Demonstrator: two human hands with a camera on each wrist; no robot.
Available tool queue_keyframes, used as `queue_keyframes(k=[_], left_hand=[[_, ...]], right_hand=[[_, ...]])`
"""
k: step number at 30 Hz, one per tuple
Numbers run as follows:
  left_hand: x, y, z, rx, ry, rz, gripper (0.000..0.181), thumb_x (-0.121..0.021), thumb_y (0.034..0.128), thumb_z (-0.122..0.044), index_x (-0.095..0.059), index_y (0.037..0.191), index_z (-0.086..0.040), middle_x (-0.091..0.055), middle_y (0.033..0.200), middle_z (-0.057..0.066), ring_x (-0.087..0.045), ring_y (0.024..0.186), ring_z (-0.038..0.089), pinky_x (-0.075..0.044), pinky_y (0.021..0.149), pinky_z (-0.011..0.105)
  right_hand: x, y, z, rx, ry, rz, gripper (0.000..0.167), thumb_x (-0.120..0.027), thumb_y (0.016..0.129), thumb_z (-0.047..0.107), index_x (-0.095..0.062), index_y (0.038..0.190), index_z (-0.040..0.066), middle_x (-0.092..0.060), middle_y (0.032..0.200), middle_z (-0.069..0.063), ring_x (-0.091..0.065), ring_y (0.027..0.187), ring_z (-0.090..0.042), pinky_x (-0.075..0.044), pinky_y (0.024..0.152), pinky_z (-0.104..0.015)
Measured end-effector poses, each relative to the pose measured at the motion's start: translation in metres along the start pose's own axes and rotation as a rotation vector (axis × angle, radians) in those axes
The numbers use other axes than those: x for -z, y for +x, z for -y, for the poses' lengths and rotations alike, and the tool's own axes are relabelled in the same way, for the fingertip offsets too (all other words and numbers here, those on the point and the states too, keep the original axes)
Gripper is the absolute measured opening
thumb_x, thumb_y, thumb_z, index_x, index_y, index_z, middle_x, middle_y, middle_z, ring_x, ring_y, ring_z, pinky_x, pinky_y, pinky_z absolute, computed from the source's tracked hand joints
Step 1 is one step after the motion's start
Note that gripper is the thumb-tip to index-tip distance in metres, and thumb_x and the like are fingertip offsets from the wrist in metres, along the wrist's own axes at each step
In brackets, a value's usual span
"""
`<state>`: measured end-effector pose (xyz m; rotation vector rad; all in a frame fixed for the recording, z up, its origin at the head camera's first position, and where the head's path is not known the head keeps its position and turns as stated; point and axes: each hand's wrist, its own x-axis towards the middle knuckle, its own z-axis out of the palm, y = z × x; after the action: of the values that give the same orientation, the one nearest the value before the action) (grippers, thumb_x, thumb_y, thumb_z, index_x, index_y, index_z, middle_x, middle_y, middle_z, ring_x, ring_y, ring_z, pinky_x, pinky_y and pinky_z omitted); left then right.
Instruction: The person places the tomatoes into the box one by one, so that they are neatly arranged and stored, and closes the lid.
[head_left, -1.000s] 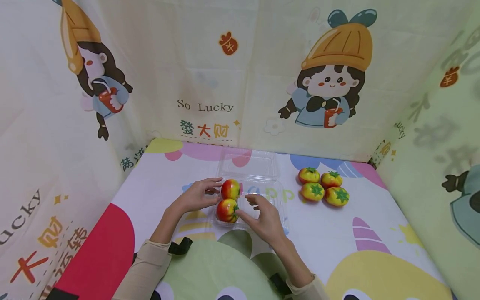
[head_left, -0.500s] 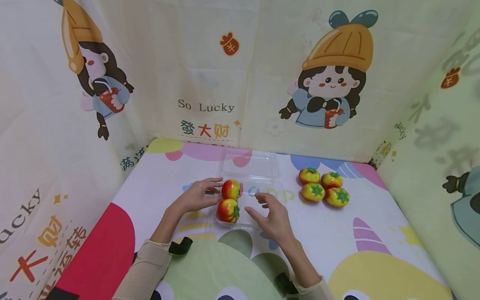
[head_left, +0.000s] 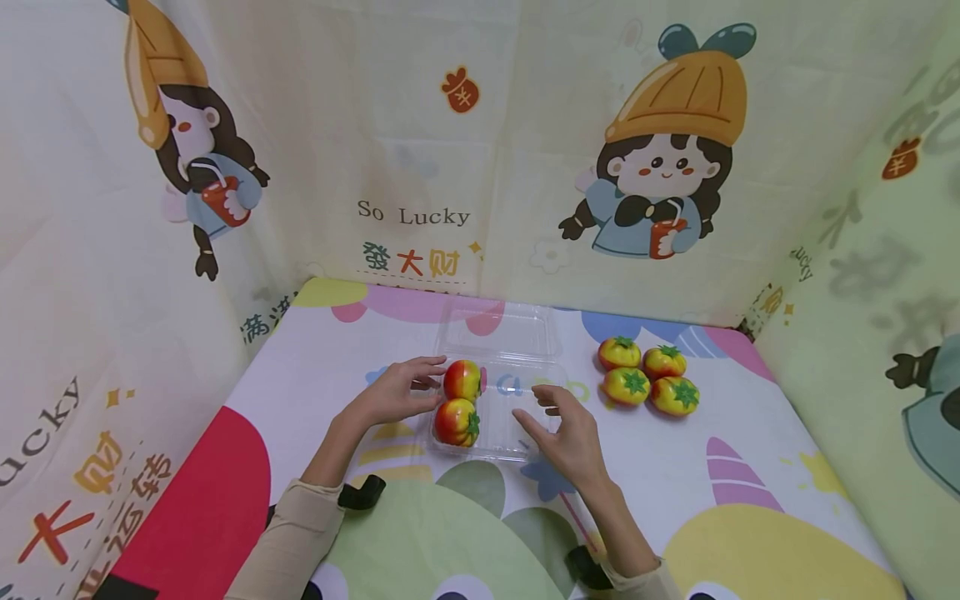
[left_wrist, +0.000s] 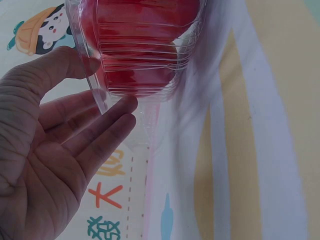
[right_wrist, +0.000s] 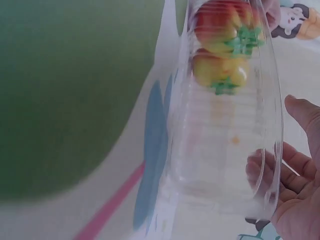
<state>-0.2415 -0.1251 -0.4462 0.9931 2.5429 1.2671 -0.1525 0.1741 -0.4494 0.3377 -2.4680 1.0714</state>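
Observation:
A clear plastic clamshell container lies with its lid laid back. Two red-and-yellow fruits with green leafy tops, an upper fruit and a lower fruit, sit in its left side. My left hand is at the container's left edge; in the left wrist view its thumb and fingertips touch the rim and wall, fingers relaxed. Over the container's right part my right hand hovers with thumb and fingers spread and nothing between them. The right wrist view shows that hand beside the transparent wall, partly seen through it.
Several similar fruits form a cluster on the table to the right of the container. A patterned cloth covers the table. Printed curtains stand behind and at both sides.
My right hand has moved away from the lower fruit, toward the right across the container. The left hand and both fruits in the container stay where they were.

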Motion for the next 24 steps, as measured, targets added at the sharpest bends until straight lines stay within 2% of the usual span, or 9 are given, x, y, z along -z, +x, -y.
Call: queue_keyframes(k=[6, 24], left_hand=[[0.0, 0.0, -0.001, 0.009, 0.001, -0.001, 0.054, -0.071, 0.0927, -0.01, -0.057, 0.142, 0.006, -0.05, 0.152, 0.021, -0.069, 0.114, 0.032, -0.058, 0.096, 0.041], [-0.001, -0.001, -0.001, 0.01, -0.003, -0.001, 0.052, -0.072, 0.0927, -0.011, -0.058, 0.14, 0.006, -0.05, 0.152, 0.02, -0.069, 0.114, 0.031, -0.058, 0.096, 0.04]], right_hand=[[0.008, -0.002, -0.008, -0.023, -0.013, -0.008, 0.045, -0.086, 0.083, 0.024, -0.069, 0.118, 0.003, -0.073, 0.111, -0.016, -0.071, 0.095, -0.034, -0.061, 0.082, -0.051], [0.027, -0.003, -0.026, -0.085, -0.058, -0.04, 0.043, -0.086, 0.083, 0.022, -0.069, 0.116, 0.002, -0.073, 0.111, -0.018, -0.071, 0.096, -0.037, -0.06, 0.084, -0.054]])
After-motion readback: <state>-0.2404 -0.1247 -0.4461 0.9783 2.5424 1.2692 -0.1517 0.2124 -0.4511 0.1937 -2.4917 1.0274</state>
